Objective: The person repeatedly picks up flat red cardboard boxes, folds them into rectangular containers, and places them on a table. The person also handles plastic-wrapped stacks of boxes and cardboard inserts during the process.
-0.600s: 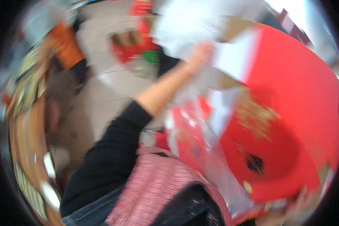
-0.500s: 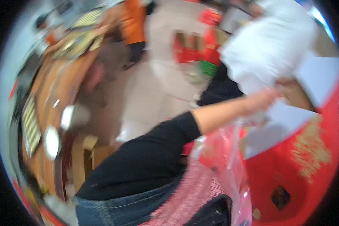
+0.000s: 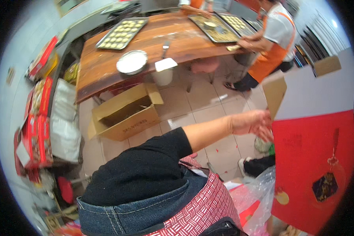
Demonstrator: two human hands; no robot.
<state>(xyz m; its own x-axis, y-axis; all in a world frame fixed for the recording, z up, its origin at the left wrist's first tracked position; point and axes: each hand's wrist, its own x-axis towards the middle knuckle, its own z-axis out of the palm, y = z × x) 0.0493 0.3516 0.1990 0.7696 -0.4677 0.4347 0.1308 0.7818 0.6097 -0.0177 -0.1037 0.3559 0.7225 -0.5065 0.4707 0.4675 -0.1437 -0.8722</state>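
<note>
My left arm, in a short black sleeve, reaches across to the right. My left hand (image 3: 253,124) has its fingers loosely bent and apart, right at the left edge of a red panel (image 3: 299,157), with nothing visible in it. Whether the fingertips touch the panel I cannot tell. A dark diamond-shaped ornament with a tassel (image 3: 325,187) is on the panel. Behind its upper edge rises a pale grey-white sheet (image 3: 318,86). Clear plastic film (image 3: 259,188) hangs below the hand, against my red patterned apron (image 3: 208,200). My right hand does not show.
A wooden table (image 3: 177,33) holds trays of round dough pieces (image 3: 124,33) and a white bowl (image 3: 132,62). An open cardboard box (image 3: 126,118) sits on the tiled floor. One person in an orange apron (image 3: 263,63) leans over the table. Red packages (image 3: 39,133) stack up at left.
The view has swung left, and the person in white near my hand is out of sight. My left hand now shows farther left, at the red panel's edge, its fingers clearer.
</note>
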